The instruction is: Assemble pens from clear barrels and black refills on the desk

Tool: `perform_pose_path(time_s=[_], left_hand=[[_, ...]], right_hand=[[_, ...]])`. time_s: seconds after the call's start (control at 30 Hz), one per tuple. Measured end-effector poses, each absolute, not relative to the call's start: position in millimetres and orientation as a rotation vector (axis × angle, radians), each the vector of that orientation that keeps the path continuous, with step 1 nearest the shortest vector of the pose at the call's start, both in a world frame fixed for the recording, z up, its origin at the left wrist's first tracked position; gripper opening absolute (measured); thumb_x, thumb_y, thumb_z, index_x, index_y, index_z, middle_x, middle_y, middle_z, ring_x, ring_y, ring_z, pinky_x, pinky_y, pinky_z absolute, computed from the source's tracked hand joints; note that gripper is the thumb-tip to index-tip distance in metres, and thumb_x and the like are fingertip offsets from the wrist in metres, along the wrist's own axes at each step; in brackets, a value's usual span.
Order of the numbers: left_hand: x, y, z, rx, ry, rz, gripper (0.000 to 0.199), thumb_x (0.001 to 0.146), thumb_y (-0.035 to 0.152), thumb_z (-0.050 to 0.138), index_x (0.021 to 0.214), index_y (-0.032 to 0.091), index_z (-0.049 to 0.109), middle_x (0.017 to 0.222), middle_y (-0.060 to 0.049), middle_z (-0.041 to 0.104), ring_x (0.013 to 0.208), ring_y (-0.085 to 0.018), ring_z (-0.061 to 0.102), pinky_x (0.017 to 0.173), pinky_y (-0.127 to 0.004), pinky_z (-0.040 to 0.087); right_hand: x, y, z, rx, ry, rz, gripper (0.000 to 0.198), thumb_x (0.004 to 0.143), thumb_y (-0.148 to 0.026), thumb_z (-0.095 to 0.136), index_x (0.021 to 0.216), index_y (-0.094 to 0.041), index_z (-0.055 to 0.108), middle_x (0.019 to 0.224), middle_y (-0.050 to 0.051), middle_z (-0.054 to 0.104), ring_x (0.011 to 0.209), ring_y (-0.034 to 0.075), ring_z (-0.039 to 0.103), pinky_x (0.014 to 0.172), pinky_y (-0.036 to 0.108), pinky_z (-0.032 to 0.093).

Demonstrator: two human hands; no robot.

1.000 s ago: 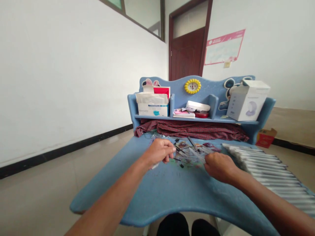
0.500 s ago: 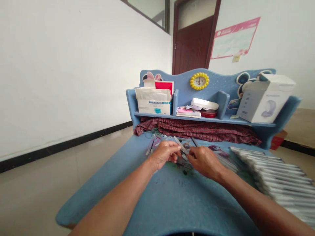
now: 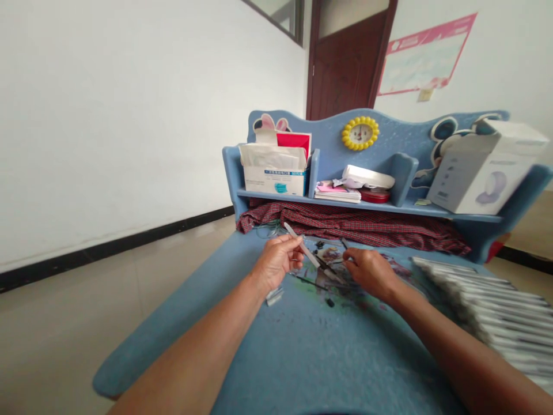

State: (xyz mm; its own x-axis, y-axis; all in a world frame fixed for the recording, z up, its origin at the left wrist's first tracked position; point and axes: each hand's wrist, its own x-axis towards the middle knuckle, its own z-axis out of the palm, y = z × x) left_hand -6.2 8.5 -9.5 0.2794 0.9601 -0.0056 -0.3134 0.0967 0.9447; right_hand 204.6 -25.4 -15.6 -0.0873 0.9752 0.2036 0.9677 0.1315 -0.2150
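Note:
My left hand (image 3: 276,262) is closed, pinching a translucent white pen barrel (image 3: 308,253) between thumb and fingers; the barrel slants down to the right. To its right, my right hand (image 3: 371,274) is closed around a thin dark pen-like stick (image 3: 344,244), whose upper end shows above the fingers. Between the hands, dark thin rods (image 3: 310,282) and other pale pieces lie on the stained tabletop. A small black piece (image 3: 330,302) sits nearer to me. Below my left wrist are short clear pieces (image 3: 275,297).
A large pile of white pen-like sticks (image 3: 501,311) covers the right of the blue table (image 3: 345,357). A plaid cloth (image 3: 363,226) lies along the back under a shelf (image 3: 276,197) with a mask box (image 3: 274,173), a red tin (image 3: 375,196) and a white carton (image 3: 488,170).
My hands have moved apart; the left has drawn the pale barrel up and left, and the right has shifted a little right. The view has shifted slightly.

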Motion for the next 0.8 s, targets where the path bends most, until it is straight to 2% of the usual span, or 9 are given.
perform_pose_path(time_s=[0.07, 0.23, 0.6, 0.8], left_hand=[[-7.6, 8.0, -8.2, 1.053, 0.798, 1.118, 0.019, 0.068, 0.026, 0.068, 0.068, 0.012, 0.056, 0.061, -0.002, 0.060, 0.043, -0.007, 0.050, 0.041, -0.019, 0.042], [-7.4, 5.6, -5.9, 1.079, 0.826, 1.168, 0.016, 0.070, 0.024, 0.065, 0.066, 0.011, 0.055, 0.060, -0.002, 0.060, 0.035, -0.005, 0.044, 0.036, -0.018, 0.039], [-9.4, 7.5, -9.2, 1.094, 0.846, 1.161, 0.016, 0.070, 0.024, 0.064, 0.064, 0.011, 0.056, 0.056, -0.002, 0.058, 0.037, -0.006, 0.046, 0.037, -0.018, 0.039], [-10.4, 8.0, -10.2, 1.046, 0.870, 1.176, 0.014, 0.070, 0.021, 0.064, 0.063, 0.012, 0.055, 0.054, -0.002, 0.058, 0.037, -0.006, 0.045, 0.036, -0.018, 0.039]], right_hand=[[201.5, -27.2, -17.1, -1.925, -2.179, 0.000, 0.025, 0.084, -0.027, 0.043, 0.093, -0.021, 0.065, 0.083, 0.008, 0.068, 0.075, 0.019, 0.061, 0.062, 0.026, 0.035], [187.9, -40.7, -12.6, -1.855, -2.364, 0.106, 0.026, 0.084, -0.029, 0.043, 0.079, -0.020, 0.067, 0.073, 0.007, 0.067, 0.067, 0.017, 0.059, 0.059, 0.025, 0.033], [181.1, -53.6, -13.9, -1.836, -2.459, 0.220, 0.020, 0.078, -0.031, 0.051, 0.078, -0.019, 0.067, 0.073, 0.006, 0.066, 0.066, 0.016, 0.058, 0.055, 0.025, 0.031], [179.3, -53.0, -18.6, -1.749, -2.492, 0.256, 0.016, 0.073, -0.019, 0.048, 0.068, -0.017, 0.064, 0.065, 0.005, 0.061, 0.057, 0.013, 0.051, 0.051, 0.024, 0.027]])
